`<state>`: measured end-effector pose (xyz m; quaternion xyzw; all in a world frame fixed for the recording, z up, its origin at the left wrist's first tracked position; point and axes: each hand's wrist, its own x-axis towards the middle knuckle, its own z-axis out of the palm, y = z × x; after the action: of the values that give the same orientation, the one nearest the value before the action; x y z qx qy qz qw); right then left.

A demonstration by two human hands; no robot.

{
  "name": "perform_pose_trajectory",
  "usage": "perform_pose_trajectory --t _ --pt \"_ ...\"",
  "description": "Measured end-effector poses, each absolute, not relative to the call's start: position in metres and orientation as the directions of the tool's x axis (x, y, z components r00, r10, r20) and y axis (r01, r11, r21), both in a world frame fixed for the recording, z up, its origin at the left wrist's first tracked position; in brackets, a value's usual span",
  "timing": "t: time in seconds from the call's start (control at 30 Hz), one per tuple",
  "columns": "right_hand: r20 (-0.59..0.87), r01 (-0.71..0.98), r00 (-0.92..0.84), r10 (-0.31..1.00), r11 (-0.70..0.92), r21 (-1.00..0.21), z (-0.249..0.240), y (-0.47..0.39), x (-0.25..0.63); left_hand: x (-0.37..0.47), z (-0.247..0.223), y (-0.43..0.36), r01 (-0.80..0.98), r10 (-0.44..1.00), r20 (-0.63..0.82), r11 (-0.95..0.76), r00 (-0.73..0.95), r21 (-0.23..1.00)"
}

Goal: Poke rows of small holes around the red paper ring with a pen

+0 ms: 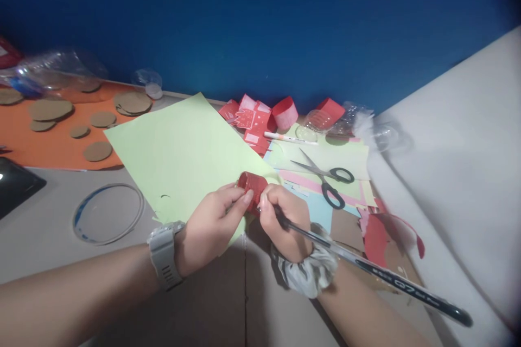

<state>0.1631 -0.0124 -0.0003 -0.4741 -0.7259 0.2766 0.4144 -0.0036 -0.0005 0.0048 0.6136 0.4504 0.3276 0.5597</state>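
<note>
My left hand (214, 222) is closed round a small red open-ended cylinder (254, 183), thumb along its side. My right hand (287, 219) grips a slim dark pen (358, 260) whose back end slants down toward the lower right. The pen's tip is close to the cylinder's lower side, partly covered by fingers, so I cannot tell if it touches. Under and behind the cylinder lies a large pale green paper sheet (179, 152). Black-handled scissors (323, 173) lie open on coloured papers to the right.
Cardboard discs (51, 109) rest on orange paper (16, 138) at left, near a clear plastic bottle (61, 68). A tape ring (109, 241) lies on the tiles. Red paper pieces (256, 124) and a white marker (288, 138) are at the back, before a blue wall (260, 21).
</note>
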Motion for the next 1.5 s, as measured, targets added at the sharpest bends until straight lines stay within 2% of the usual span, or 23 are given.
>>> perform_pose_trajectory --t 0.17,0.37,0.57,0.77,0.93,1.13,1.27,1.5 --pt "0.349 0.495 -0.147 0.925 0.375 -0.784 -0.0013 -0.014 0.1615 -0.0036 0.0044 0.0002 0.209 0.924 -0.107 0.03 0.367 0.977" --pt "0.371 0.464 -0.233 0.899 0.438 -0.77 0.0011 -0.0128 0.1611 -0.0032 0.0068 -0.0004 0.202 0.922 -0.107 0.033 0.371 0.979" --pt "0.371 0.486 -0.158 0.915 0.399 -0.777 -0.0013 -0.0136 0.1608 -0.0027 0.0043 0.0 0.196 0.922 -0.096 0.023 0.374 0.98" --pt "0.381 0.476 -0.267 0.885 0.465 -0.747 0.0037 -0.0119 0.161 -0.0027 0.0064 -0.0006 0.178 0.924 -0.088 0.022 0.373 0.984" --pt "0.42 0.464 -0.237 0.876 0.482 -0.743 0.0031 -0.0117 0.161 -0.0025 0.0071 0.0002 0.173 0.932 -0.092 0.033 0.349 0.984" --pt "0.414 0.467 -0.295 0.861 0.508 -0.724 0.0045 -0.011 0.1614 -0.0028 0.0083 -0.0006 0.182 0.927 -0.092 0.026 0.364 0.983" --pt "0.422 0.47 -0.249 0.872 0.49 -0.734 0.004 -0.0113 0.1609 -0.0026 0.0083 -0.0005 0.183 0.927 -0.099 0.033 0.362 0.983" --pt "0.454 0.477 -0.309 0.836 0.549 -0.686 0.0049 -0.0095 0.161 -0.0021 0.0048 0.0011 0.171 0.923 -0.091 0.028 0.374 0.985"
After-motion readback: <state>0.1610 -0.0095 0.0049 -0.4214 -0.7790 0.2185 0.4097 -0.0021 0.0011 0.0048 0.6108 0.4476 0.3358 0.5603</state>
